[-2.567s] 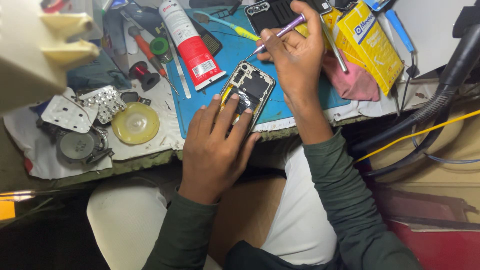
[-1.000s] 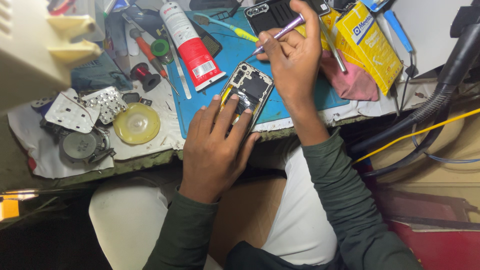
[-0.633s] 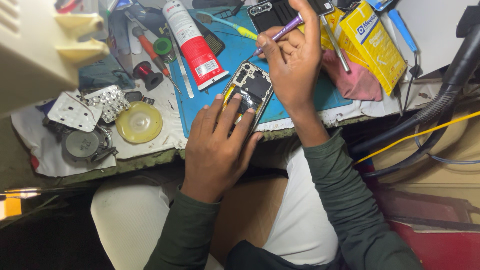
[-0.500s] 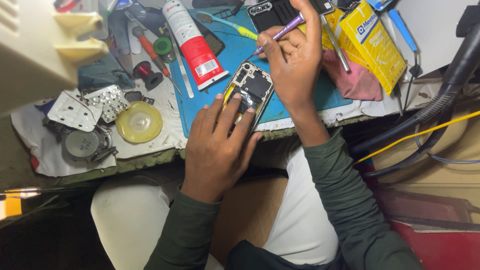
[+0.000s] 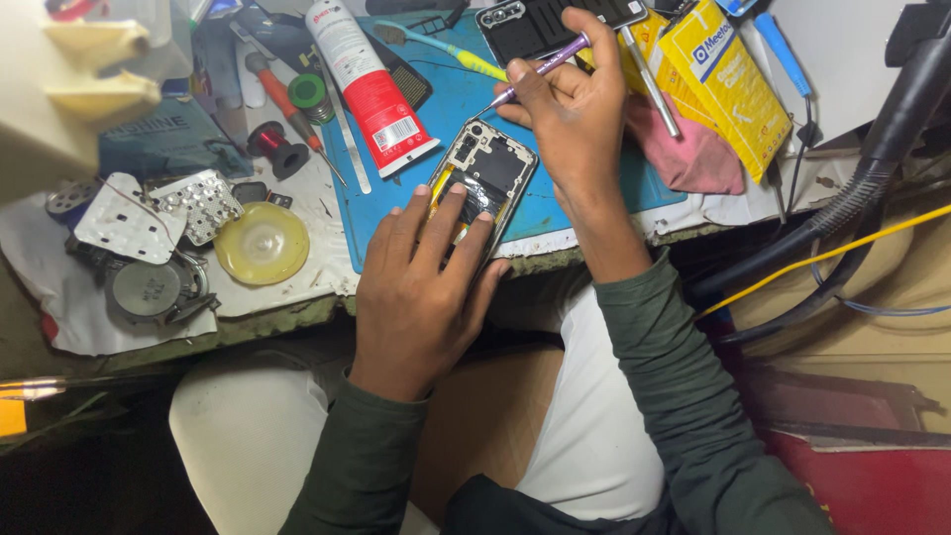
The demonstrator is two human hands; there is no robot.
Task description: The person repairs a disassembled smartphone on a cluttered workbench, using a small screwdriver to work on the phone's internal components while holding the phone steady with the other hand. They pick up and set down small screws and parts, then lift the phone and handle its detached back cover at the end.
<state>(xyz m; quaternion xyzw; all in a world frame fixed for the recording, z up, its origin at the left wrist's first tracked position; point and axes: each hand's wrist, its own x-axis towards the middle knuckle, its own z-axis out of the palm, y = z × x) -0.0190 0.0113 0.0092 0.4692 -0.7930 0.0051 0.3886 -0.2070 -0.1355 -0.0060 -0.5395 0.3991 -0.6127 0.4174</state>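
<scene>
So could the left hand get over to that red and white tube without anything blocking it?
Probably yes. The left hand rests on the opened phone, and the red and white tube lies just beyond it on the blue mat. Only bare mat shows between them; the right hand works off to the other side.

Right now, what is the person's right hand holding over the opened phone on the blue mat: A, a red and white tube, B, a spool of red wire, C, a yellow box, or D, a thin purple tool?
D: the right hand grips a thin purple tool with its tip angled down toward the top of the opened phone, while the left hand presses fingers on the phone's lower part.
</scene>
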